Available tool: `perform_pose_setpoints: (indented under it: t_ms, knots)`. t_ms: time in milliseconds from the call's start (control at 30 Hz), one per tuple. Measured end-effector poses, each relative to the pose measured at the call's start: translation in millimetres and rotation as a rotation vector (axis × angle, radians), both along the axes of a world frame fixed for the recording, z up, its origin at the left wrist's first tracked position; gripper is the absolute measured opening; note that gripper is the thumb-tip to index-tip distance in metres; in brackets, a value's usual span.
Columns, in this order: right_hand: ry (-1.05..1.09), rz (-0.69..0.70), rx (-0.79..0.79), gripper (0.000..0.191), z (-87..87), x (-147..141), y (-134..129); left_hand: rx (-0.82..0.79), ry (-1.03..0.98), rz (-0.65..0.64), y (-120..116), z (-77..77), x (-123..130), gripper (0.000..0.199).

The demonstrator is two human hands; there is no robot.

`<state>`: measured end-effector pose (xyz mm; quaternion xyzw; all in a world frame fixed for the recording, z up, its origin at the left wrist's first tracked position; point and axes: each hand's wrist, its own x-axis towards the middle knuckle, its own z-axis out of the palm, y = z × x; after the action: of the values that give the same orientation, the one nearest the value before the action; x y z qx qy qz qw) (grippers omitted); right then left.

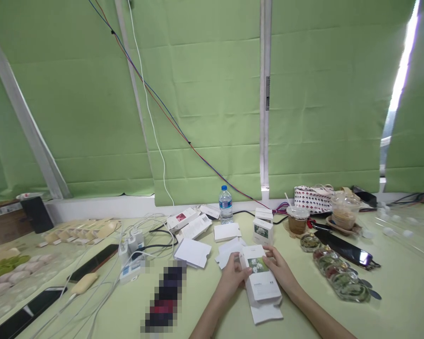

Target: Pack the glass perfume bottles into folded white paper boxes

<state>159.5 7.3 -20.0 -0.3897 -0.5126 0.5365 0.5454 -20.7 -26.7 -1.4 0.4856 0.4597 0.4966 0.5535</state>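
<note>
A white cardboard box [263,285] with a picture of white flowers on green is held between my two hands, its near end open and a flap stretched out toward me. My left hand [232,274] grips its left side, thumb on the front. On the opposite edge, my right hand [280,267] has its fingers closed around the upper right side. Just beyond stands a similar white box [263,230] with the same flower picture. Flat white cardboard pieces [192,253] lie to the left of my hands. Whatever is inside the held box is hidden.
A water bottle [225,207] stands at the back, beside more white boxes [194,227]. Charging cables and a power strip [132,268] spread over the left. At right are an iced drink cup [297,220], a dark phone [344,248] and a row of round clear packs [341,278].
</note>
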Motion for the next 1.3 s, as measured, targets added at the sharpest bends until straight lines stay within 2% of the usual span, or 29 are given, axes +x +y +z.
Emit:
perform_pose_setpoints:
  t_ms: [200, 367, 500, 600, 767, 900, 1033, 1300]
  knots:
    - [0.019, 0.034, -0.035, 0.05, 4.6, -1, -6, 0.003, -0.095, -0.013, -1, 4.3, -2, 0.075]
    - [-0.004, 0.134, 0.106, 0.061, 7.6, -2, -12, 0.076, -0.183, 0.126, 0, 12.7, -5, 0.077]
    - [-0.187, 0.195, 0.211, 0.08, 4.6, -5, -15, 0.184, -0.138, 0.206, 1, 14.7, -10, 0.062]
    - [-0.262, 0.237, 0.236, 0.074, 1.0, -6, -15, 0.258, -0.076, 0.225, 4, 12.5, -13, 0.043]
    - [-0.221, 0.372, 0.243, 0.069, -2.1, -6, -14, 0.287, -0.036, 0.174, 5, 12.3, -13, 0.034]
    - [-0.188, 0.415, 0.243, 0.068, -2.6, -6, -15, 0.268, -0.029, 0.1, 2, 14.3, -13, 0.043]
    - [-0.182, 0.381, 0.254, 0.063, -4.4, -6, -13, 0.231, 0.014, -0.059, -2, 10.9, -11, 0.074]
    - [-0.302, 0.251, 0.323, 0.06, -13.0, -5, -5, 0.29, 0.125, -0.07, -2, 7.4, -9, 0.073]
